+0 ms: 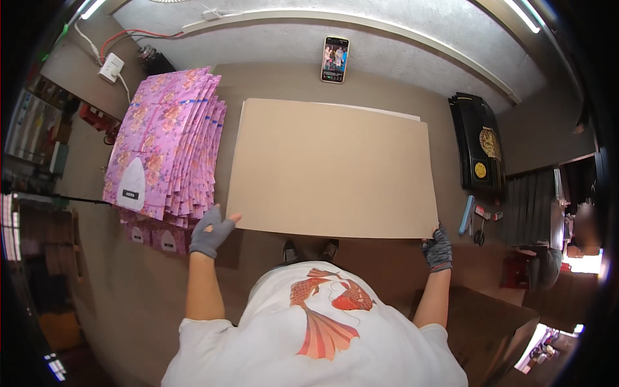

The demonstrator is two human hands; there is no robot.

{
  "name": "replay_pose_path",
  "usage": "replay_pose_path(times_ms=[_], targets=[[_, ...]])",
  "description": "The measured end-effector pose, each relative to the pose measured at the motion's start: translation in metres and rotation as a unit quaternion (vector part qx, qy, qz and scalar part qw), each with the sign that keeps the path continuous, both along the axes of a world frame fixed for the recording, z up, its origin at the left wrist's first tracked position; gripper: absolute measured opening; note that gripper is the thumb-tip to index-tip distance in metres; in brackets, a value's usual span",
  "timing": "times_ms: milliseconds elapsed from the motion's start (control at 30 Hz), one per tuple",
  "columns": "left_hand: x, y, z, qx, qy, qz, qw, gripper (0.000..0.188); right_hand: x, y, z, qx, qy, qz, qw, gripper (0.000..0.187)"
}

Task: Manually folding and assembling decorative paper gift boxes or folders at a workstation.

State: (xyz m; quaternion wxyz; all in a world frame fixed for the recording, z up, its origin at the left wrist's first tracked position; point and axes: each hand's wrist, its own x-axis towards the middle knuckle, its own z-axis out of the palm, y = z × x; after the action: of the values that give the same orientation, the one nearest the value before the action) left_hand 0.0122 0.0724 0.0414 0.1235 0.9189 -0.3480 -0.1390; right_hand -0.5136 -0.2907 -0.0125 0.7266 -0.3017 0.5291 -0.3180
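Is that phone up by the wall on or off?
On: the phone is lit up, showing a colourful picture of people.

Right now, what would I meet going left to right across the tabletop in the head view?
Pink floral stack → tan sheet, with left hand and right hand at its near corners → black stack.
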Motion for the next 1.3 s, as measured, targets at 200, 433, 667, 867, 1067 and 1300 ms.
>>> replay_pose_path(times_ms=[200, 433, 667, 867, 1067, 1300], targets=[[0.052, -0.015, -0.007, -0.073, 0.495, 0.101, 0.860, 0.070, -0.014, 0.005, 0.023, 0.005, 0.025, 0.092, 0.995, 0.047], [0.061, -0.067, -0.004, -0.184, 0.360, 0.058, 0.913, 0.051, -0.012, 0.012, 0.044, -0.030, 0.188, 0.234, 0.953, 0.049], [0.055, -0.084, 0.035, -0.135, 0.119, -0.101, 0.978, 0.075, 0.032, -0.017, 0.051, -0.031, -0.021, 0.192, 0.981, 0.056], [-0.032, -0.131, 0.118, 0.038, 0.021, -0.191, 0.981, 0.084, 0.051, -0.015, 0.051, -0.159, 0.002, 0.199, 0.967, 0.082], [-0.041, -0.175, 0.056, 0.028, -0.177, -0.393, 0.902, 0.109, 0.048, -0.034, 0.058, -0.188, 0.018, 0.248, 0.950, 0.083], [-0.048, -0.194, -0.008, 0.071, -0.079, -0.440, 0.892, 0.133, 0.048, -0.027, 0.037, -0.151, 0.107, 0.145, 0.972, 0.059]])
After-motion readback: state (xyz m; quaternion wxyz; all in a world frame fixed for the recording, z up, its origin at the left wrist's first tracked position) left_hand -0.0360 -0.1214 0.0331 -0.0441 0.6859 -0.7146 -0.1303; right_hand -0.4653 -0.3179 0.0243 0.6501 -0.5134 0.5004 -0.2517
